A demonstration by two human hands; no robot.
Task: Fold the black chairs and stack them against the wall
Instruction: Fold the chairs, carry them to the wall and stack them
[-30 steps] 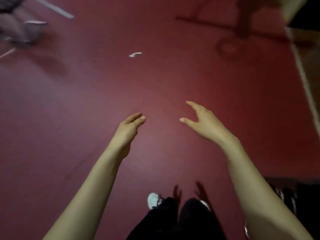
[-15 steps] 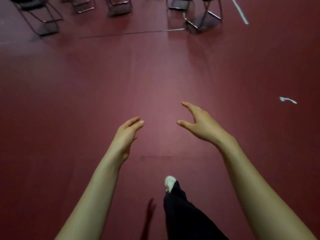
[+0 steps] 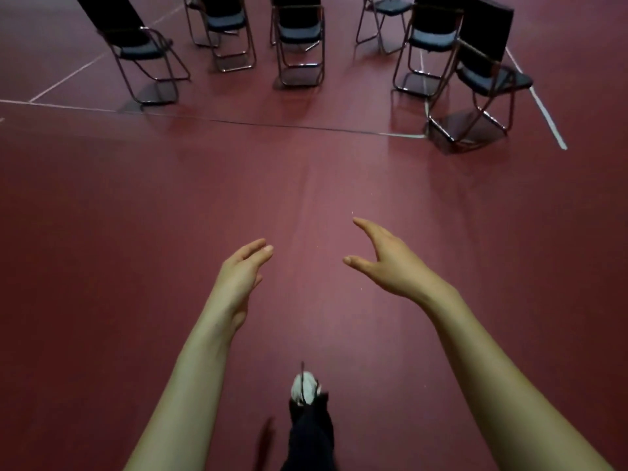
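Note:
Several black folding chairs stand unfolded along the far edge of the view. One chair (image 3: 142,52) is at the far left, another (image 3: 299,39) in the middle, and the nearest chair (image 3: 482,76) at the far right, its backrest turned toward me. My left hand (image 3: 241,277) and my right hand (image 3: 387,263) reach forward over bare floor, fingers straight and relaxed, holding nothing. Both hands are well short of the chairs.
The dark red floor (image 3: 170,215) carries pale lines (image 3: 543,110) and a dark seam running across below the chairs. My white shoe (image 3: 304,387) and black trouser leg show at the bottom centre.
The view has swung from bare floor to the row of chairs, which now appear closer and larger. My hands keep the same open, outstretched pose.

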